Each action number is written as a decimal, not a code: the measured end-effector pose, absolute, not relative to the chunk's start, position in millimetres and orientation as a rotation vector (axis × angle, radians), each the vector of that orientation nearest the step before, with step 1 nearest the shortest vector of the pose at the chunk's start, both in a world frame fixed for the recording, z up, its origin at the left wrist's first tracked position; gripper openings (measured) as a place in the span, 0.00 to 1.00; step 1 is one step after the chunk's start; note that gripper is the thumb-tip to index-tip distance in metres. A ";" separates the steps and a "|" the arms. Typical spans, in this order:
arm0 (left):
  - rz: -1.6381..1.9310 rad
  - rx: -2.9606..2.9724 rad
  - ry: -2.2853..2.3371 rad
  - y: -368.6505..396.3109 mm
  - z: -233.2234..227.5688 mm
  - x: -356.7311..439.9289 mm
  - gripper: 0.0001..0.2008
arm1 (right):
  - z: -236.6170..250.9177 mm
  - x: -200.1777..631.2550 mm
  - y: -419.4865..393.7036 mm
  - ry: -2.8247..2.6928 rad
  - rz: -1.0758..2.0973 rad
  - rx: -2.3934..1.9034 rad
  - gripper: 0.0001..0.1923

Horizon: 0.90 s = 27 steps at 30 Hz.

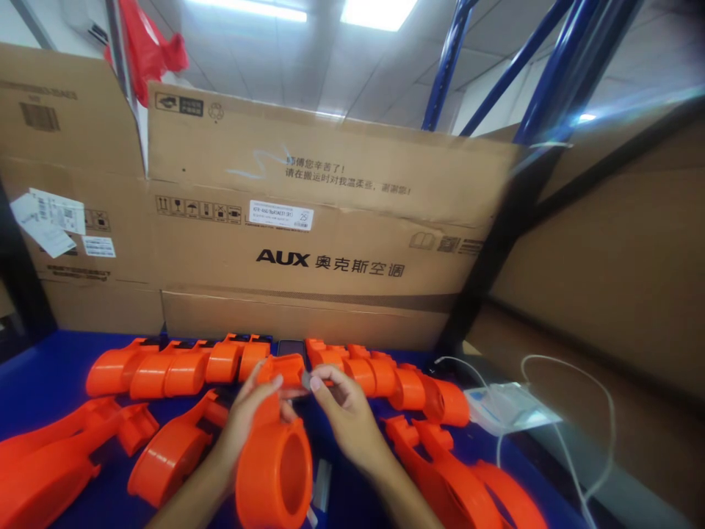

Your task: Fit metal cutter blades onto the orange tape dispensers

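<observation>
Left hand curls round the orange ringed part above the blue table; right hand pinches a small grey piece at its upper end; a steady hold and square pinch should keep them aligned.

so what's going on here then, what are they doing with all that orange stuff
A person is working on one orange ring-ended part. Their left hand grips it by its narrow section, ring end hanging down, while the right hand pinches a small grey piece by its upper end; whether that piece is seated can't be told. Similar orange parts line the back of the blue surface, before a cardboard panel, with others nearer on both sides.
</observation>
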<state>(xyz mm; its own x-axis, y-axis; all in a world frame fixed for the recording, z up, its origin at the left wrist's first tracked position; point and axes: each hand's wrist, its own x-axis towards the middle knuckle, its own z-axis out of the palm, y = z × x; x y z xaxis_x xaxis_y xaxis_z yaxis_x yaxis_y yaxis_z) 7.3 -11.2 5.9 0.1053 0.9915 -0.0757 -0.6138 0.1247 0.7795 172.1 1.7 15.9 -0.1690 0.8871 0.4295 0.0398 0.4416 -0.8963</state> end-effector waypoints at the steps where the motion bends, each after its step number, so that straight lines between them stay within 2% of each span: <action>1: 1.344 0.687 0.743 -10.9 5.4 7.8 0.33 | 17.1 172.9 1.9 -1.528 0.964 -0.832 0.16; 6: 1.431 0.799 0.906 -10.1 -1.1 8.6 0.28 | 21.6 182.8 5.9 -1.334 1.065 -0.812 0.16; 13: 1.373 0.916 0.904 -10.6 -1.1 6.6 0.25 | 21.4 188.0 9.9 -1.305 0.983 -0.879 0.17; 18: 1.391 0.934 0.902 -7.8 -3.6 0.8 0.31 | 20.0 186.3 9.5 -1.322 0.975 -0.879 0.15; 27: 1.449 0.881 0.906 -20.4 12.6 5.5 0.33 | 22.8 185.2 7.1 -1.374 0.938 -0.876 0.16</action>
